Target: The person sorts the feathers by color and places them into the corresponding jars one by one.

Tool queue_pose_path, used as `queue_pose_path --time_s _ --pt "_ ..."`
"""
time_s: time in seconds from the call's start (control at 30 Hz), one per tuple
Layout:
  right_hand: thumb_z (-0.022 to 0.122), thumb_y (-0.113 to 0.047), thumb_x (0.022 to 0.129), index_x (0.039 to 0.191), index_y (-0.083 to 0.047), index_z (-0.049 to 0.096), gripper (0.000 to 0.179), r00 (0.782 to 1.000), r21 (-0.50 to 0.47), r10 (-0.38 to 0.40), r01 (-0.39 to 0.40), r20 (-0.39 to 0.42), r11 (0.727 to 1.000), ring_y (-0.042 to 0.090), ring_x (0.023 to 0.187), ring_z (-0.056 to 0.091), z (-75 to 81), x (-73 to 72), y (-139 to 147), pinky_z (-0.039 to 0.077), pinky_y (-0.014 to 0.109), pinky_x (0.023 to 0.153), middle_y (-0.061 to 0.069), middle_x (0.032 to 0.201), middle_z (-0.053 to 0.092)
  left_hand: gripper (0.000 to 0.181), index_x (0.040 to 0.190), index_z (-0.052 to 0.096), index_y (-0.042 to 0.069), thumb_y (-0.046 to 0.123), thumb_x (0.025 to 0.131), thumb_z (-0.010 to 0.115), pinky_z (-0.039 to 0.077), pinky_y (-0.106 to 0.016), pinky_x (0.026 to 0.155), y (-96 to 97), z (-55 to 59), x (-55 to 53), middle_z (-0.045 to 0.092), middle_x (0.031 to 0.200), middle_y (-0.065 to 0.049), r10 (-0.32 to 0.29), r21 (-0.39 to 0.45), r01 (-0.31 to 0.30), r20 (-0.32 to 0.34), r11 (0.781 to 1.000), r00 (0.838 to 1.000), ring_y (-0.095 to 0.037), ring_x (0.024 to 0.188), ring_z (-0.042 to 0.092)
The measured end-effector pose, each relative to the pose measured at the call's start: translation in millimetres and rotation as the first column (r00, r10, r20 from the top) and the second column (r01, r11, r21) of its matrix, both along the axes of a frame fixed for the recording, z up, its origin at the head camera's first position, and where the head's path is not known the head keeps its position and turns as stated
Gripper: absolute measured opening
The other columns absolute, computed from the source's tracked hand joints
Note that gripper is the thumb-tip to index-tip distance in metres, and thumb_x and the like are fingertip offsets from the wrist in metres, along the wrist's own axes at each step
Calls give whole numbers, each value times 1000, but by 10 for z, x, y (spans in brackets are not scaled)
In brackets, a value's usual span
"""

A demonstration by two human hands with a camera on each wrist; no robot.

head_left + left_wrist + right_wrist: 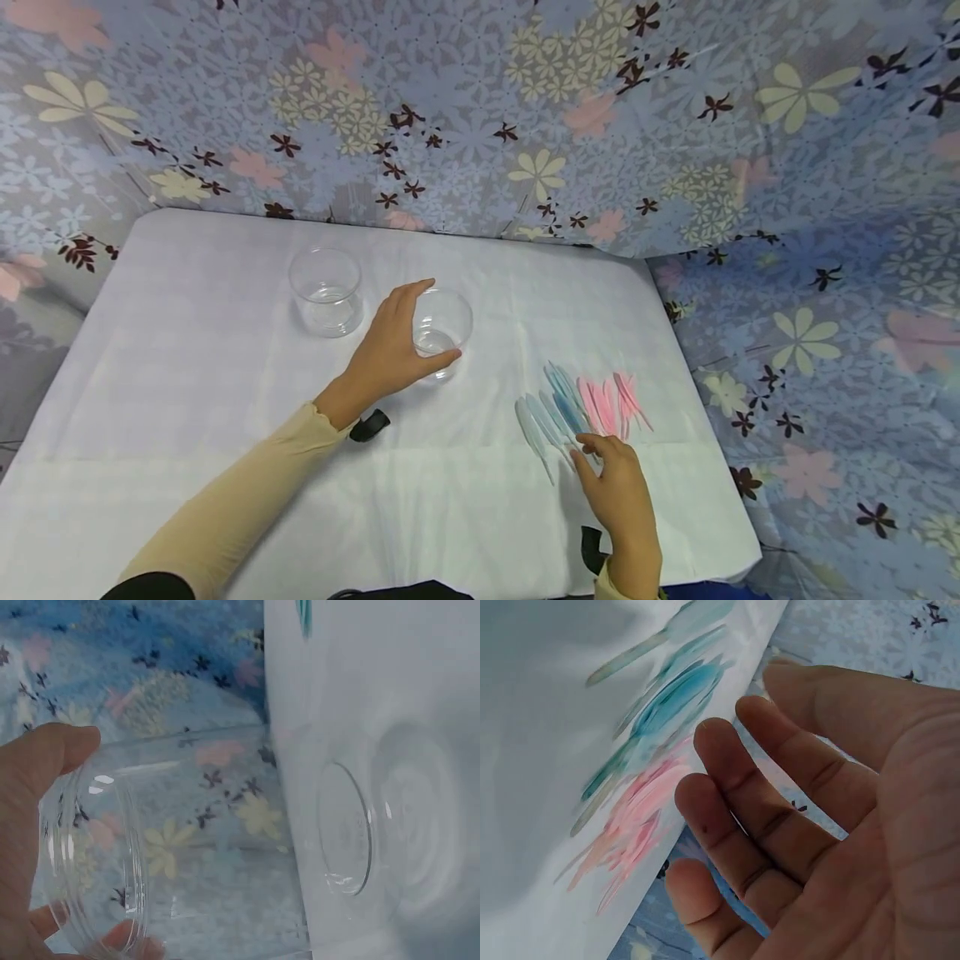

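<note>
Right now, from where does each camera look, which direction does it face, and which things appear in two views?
Head: worn high, facing forward and down at the white table; shows both forearms, the left hand gripping a clear cup, and the right hand beside blue and pink feathers.
Left wrist: looks past the thumb along the gripped cup.
Right wrist: looks across the open palm at the feathers.
Shared: the cup is in head and left wrist; the feathers are in head and right wrist.
</note>
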State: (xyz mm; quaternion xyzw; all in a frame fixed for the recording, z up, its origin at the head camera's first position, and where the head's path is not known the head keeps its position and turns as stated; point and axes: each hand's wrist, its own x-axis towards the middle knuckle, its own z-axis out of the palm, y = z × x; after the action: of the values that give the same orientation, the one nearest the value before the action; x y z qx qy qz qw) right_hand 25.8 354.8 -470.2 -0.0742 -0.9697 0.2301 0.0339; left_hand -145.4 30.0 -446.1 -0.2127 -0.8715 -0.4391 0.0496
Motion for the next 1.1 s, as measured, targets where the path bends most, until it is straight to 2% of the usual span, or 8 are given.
queue_pose_path --time_s 0.2,0.43,0.67,0.87,1.1 --pt "71 -12 92 106 -4 74 17 995 31 -52 49 82 998 28 92 61 -5 0 48 50 47 83 8 92 70 101 151 38 13 53 72 86 42 -51 107 -51 9 308 47 145 -9 -19 36 21 -42 999 999 -30 131 46" --pt "72 -14 89 103 -6 76 16 976 44 -85 77 202 996 26 89 63 -13 12 85 51 49 81 4 88 70 100 147 42 12 52 68 89 43 -49 106 -67 -104 533 51 142 -7 -38 42 41 -65 998 997 -27 129 48" --pt "76 -16 86 102 -7 76 18 969 50 -84 75 231 996 25 86 63 -29 6 107 52 49 77 4 88 69 100 146 43 13 52 67 90 43 -49 106 -63 -175 554 50 141 -5 -35 44 39 -73 998 997 -27 128 48" --pt "77 -19 86 102 -9 77 18 959 42 -103 95 266 995 24 87 63 -60 21 100 52 49 79 2 89 69 100 146 43 13 52 67 90 44 -49 106 -59 -182 573 50 142 -5 -39 45 42 -66 998 997 -28 128 49" --pt "78 -16 85 101 -6 77 19 967 43 -87 79 240 996 24 85 63 -85 47 121 52 49 77 4 89 70 99 146 43 14 50 67 90 44 -50 105 -44 -170 581 50 141 -4 -36 45 39 -56 998 998 -28 128 49"
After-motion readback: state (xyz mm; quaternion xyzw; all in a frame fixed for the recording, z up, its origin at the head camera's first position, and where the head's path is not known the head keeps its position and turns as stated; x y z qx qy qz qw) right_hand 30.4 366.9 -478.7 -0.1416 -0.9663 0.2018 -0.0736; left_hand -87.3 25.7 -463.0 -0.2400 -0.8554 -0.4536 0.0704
